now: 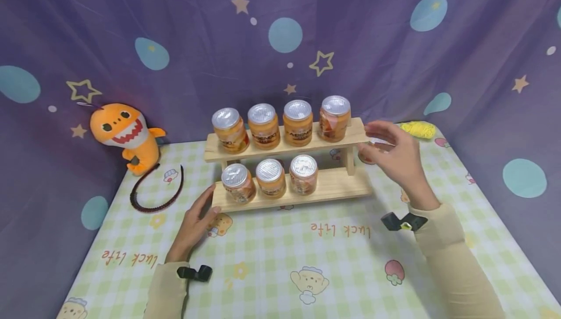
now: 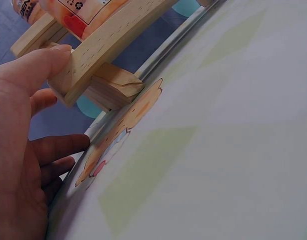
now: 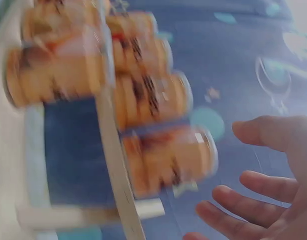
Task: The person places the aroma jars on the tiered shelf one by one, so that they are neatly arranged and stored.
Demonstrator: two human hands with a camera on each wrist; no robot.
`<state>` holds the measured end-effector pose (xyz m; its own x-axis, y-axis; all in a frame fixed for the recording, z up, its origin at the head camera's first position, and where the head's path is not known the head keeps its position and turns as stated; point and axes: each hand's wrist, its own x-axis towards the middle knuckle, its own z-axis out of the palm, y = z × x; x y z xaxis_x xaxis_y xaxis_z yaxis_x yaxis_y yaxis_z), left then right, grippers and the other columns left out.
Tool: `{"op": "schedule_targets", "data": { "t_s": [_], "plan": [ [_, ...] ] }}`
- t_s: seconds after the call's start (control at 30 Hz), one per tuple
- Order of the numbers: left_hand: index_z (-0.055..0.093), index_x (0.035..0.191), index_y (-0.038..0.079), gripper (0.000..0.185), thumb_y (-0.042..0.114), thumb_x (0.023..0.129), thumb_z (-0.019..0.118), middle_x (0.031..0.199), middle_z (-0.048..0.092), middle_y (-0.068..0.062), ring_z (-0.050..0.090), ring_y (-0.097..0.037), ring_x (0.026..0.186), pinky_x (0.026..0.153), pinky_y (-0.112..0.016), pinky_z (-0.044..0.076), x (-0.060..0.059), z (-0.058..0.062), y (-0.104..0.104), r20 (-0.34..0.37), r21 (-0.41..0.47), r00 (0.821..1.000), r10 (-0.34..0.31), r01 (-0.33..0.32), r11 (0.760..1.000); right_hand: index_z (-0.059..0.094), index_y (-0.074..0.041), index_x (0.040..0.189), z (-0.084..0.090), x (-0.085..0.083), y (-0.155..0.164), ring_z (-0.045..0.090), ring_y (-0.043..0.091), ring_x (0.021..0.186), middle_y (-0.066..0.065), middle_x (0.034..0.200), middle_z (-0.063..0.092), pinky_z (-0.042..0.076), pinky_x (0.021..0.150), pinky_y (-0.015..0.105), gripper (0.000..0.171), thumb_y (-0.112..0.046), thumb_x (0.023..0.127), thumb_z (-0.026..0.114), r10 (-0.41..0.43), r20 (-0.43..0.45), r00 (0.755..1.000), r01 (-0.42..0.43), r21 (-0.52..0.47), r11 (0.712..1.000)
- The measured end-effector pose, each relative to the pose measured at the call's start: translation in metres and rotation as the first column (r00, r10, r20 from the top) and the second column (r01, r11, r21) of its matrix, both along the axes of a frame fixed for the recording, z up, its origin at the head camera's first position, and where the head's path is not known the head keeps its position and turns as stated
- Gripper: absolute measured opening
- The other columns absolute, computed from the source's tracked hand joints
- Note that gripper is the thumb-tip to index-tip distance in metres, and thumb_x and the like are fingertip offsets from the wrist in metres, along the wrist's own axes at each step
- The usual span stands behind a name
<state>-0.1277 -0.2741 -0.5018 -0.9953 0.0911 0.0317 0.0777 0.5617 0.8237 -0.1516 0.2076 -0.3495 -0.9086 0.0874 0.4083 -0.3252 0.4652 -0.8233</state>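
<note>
A two-step wooden rack (image 1: 337, 188) stands on the table with silver-lidded jars of orange contents on both boards. Three jars, such as this jar (image 1: 270, 178), sit on the lower board, and several, such as this jar (image 1: 298, 123), on the upper. My left hand (image 1: 196, 221) holds the lower board's left end; in the left wrist view its thumb (image 2: 56, 60) lies on the wood. Beside the upper board's right end is my right hand (image 1: 401, 156), fingers spread and holding nothing in the blurred right wrist view. Behind it, another jar (image 1: 366, 158) is partly hidden.
An orange shark plush (image 1: 151, 151) sits at the back left, with a dark headband (image 1: 151, 209) in front of it. Yellow yarn (image 1: 418, 129) lies at the back right. Purple patterned curtains (image 1: 197, 27) enclose the checked tablecloth (image 1: 263, 246).
</note>
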Motion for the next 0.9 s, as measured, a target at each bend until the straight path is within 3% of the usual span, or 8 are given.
{"op": "schedule_targets", "data": {
  "t_s": [0.1, 0.23, 0.37, 0.43, 0.5, 0.67, 0.73, 0.9],
  "plan": [
    [0.032, 0.158, 0.025, 0.066, 0.027, 0.099, 0.063, 0.164, 0.033, -0.013, 0.027, -0.039, 0.153, 0.125, -0.061, 0.019, 0.000, 0.000, 0.000, -0.002, 0.010, 1.000, -0.001, 0.001, 1.000, 0.065, 0.001, 0.124, 0.001, -0.006, 0.018, 0.065, -0.009, 0.099, -0.003, 0.111, 0.073, 0.055, 0.081, 0.007, 0.045, -0.010, 0.083, 0.081, -0.062, 0.000, 0.998, 0.062, -0.051, 0.997],
    [0.032, 0.158, 0.024, 0.066, 0.026, 0.100, 0.063, 0.164, 0.033, -0.013, 0.027, -0.040, 0.153, 0.125, -0.061, 0.019, 0.001, -0.001, -0.001, -0.005, 0.011, 1.000, -0.003, 0.003, 1.000, 0.065, 0.000, 0.125, -0.006, -0.019, 0.038, 0.064, -0.011, 0.094, -0.027, 0.100, 0.065, 0.053, 0.078, 0.004, 0.044, -0.011, 0.084, 0.080, -0.121, 0.027, 0.992, 0.123, -0.085, 0.989],
    [0.034, 0.157, 0.026, 0.064, 0.027, 0.100, 0.062, 0.164, 0.033, -0.011, 0.027, -0.038, 0.153, 0.126, -0.060, 0.019, 0.001, -0.001, -0.001, -0.010, 0.011, 1.000, -0.002, 0.002, 1.000, 0.063, 0.001, 0.126, -0.017, -0.031, 0.050, 0.062, -0.013, 0.092, -0.031, 0.097, 0.061, 0.052, 0.080, 0.003, 0.046, -0.010, 0.085, 0.079, -0.158, 0.063, 0.985, 0.164, -0.110, 0.980],
    [0.035, 0.157, 0.027, 0.064, 0.028, 0.100, 0.063, 0.164, 0.033, -0.010, 0.026, -0.037, 0.154, 0.126, -0.060, 0.018, 0.002, 0.000, 0.000, -0.008, 0.018, 1.000, -0.003, 0.003, 1.000, 0.060, 0.001, 0.130, -0.025, -0.037, 0.054, 0.061, -0.011, 0.095, -0.027, 0.103, 0.062, 0.051, 0.084, 0.004, 0.049, -0.012, 0.086, 0.078, -0.171, 0.099, 0.980, 0.181, -0.102, 0.978],
    [0.035, 0.157, 0.028, 0.064, 0.029, 0.099, 0.063, 0.164, 0.034, -0.010, 0.026, -0.037, 0.154, 0.126, -0.060, 0.018, 0.003, 0.001, 0.000, -0.007, 0.022, 1.000, -0.005, 0.005, 1.000, 0.056, 0.000, 0.135, -0.033, -0.042, 0.057, 0.063, -0.001, 0.107, -0.013, 0.115, 0.065, 0.052, 0.090, 0.010, 0.055, -0.018, 0.088, 0.077, -0.182, 0.151, 0.972, 0.193, -0.061, 0.979],
    [0.035, 0.157, 0.027, 0.065, 0.027, 0.099, 0.064, 0.164, 0.033, -0.010, 0.026, -0.037, 0.154, 0.125, -0.060, 0.019, 0.003, 0.003, 0.000, -0.005, 0.025, 1.000, -0.007, 0.007, 1.000, 0.041, -0.002, 0.149, -0.056, -0.056, 0.061, 0.052, 0.037, 0.136, 0.021, 0.149, 0.051, 0.047, 0.113, 0.044, 0.075, -0.032, 0.089, 0.076, -0.143, 0.273, 0.951, 0.144, 0.015, 0.989],
    [0.035, 0.157, 0.027, 0.065, 0.027, 0.099, 0.064, 0.164, 0.033, -0.010, 0.026, -0.037, 0.154, 0.125, -0.060, 0.019, 0.002, 0.003, -0.001, -0.006, 0.024, 1.000, -0.005, 0.005, 1.000, 0.037, -0.001, 0.151, -0.064, -0.062, 0.061, 0.048, 0.043, 0.139, 0.025, 0.152, 0.047, 0.041, 0.116, 0.053, 0.079, -0.031, 0.088, 0.076, -0.120, 0.301, 0.946, 0.119, 0.023, 0.993],
    [0.035, 0.157, 0.026, 0.064, 0.026, 0.099, 0.063, 0.164, 0.033, -0.011, 0.026, -0.038, 0.153, 0.126, -0.060, 0.018, 0.002, 0.001, -0.001, -0.006, 0.024, 1.000, -0.003, 0.003, 1.000, 0.036, 0.000, 0.151, -0.081, -0.072, 0.060, 0.045, 0.048, 0.139, 0.027, 0.153, 0.044, 0.039, 0.117, 0.058, 0.081, -0.025, 0.086, 0.077, -0.104, 0.344, 0.933, 0.093, 0.049, 0.994]
  ]
}}
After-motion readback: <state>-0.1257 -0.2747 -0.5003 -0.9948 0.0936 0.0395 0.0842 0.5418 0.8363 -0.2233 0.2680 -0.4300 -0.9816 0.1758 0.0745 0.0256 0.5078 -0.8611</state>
